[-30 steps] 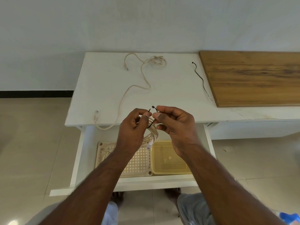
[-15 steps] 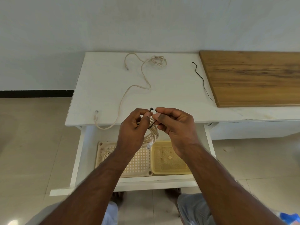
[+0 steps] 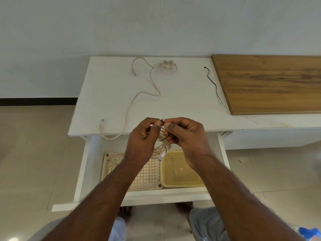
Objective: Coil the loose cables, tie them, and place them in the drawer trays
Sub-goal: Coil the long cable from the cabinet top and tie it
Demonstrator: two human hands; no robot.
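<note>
Pinching a black tie [image 3: 162,139] around the coil [image 3: 162,145], both hands, left [image 3: 142,138] and right [image 3: 186,136], meet above the drawer [image 3: 182,195].

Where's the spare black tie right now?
Head view: the spare black tie lies on the white desk, right side, beside the wooden board.
</note>
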